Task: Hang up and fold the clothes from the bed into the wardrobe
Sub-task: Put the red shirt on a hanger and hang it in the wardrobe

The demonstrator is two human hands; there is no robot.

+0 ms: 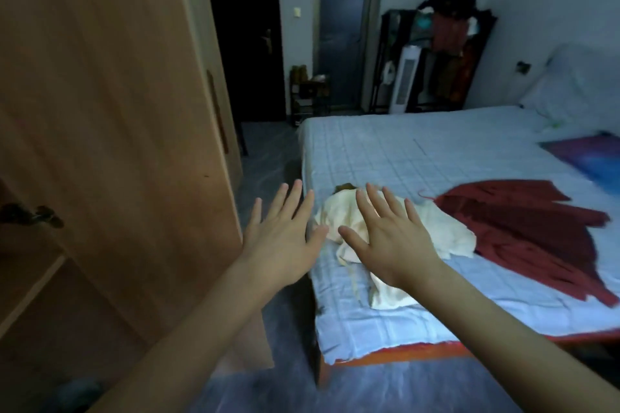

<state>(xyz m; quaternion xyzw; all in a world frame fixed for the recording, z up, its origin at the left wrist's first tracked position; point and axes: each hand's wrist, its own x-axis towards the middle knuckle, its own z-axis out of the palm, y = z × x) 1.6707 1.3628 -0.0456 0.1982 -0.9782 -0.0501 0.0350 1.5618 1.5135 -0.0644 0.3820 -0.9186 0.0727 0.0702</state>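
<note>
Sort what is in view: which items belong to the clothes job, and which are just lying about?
Job: cream garment, red garment, bed, wardrobe, left hand, right hand, both open.

Lying about: purple-blue item, pillow, white tower appliance, far clothes rack.

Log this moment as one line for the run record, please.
left hand: open, empty | right hand: open, empty, over cream garment | red garment: flat on bed | wardrobe: door open
</note>
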